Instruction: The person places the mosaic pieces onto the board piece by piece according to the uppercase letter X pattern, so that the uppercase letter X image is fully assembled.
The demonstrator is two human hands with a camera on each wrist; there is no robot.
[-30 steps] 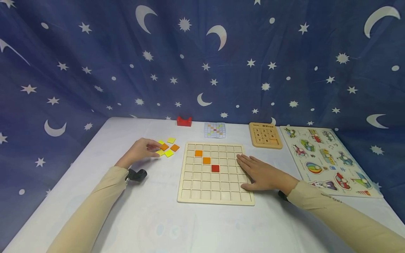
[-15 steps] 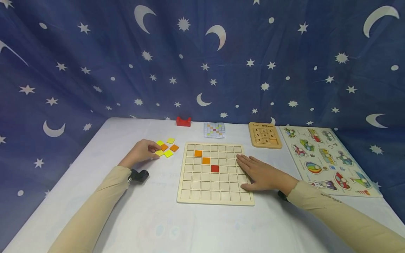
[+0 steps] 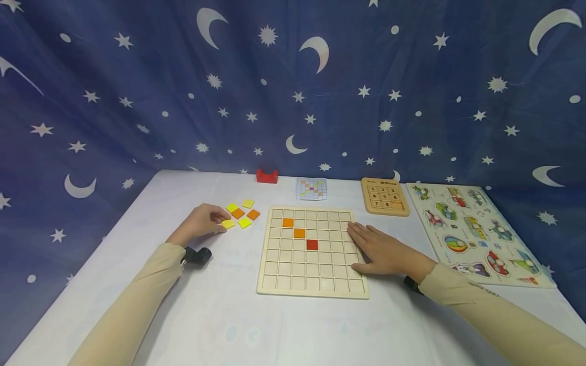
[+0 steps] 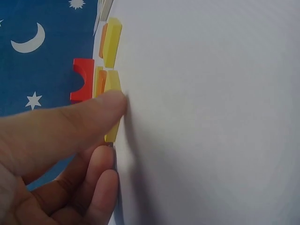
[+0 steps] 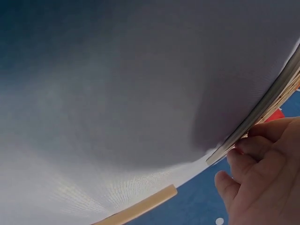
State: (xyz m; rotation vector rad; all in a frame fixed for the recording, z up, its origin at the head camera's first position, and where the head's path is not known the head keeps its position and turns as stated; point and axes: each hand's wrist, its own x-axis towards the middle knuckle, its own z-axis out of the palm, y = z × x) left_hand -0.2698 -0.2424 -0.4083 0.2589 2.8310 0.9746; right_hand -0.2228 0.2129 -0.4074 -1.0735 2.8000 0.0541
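At the left of the white worktop (image 3: pixel 229 315), my left hand (image 3: pixel 201 221) keeps a narrow grip, pinching a yellow tile (image 3: pixel 227 224) between thumb and finger. Just right of it lie two orange tiles (image 3: pixel 253 214) and three more yellow ones. Beyond these, near the curtain (image 3: pixel 256 76), sits a notched red block (image 3: pixel 267 176). The grid board (image 3: pixel 293 282) comes next, two orange squares and one red square (image 3: pixel 312 245) set diagonally in its cells; a pattern card (image 3: pixel 312 188) lies on its far side. My right hand (image 3: pixel 386 252) rests on the board's right edge, fingers extended, gripping nothing. Farther right are a number puzzle (image 3: pixel 384 197) and a picture peg puzzle (image 3: pixel 469 223).
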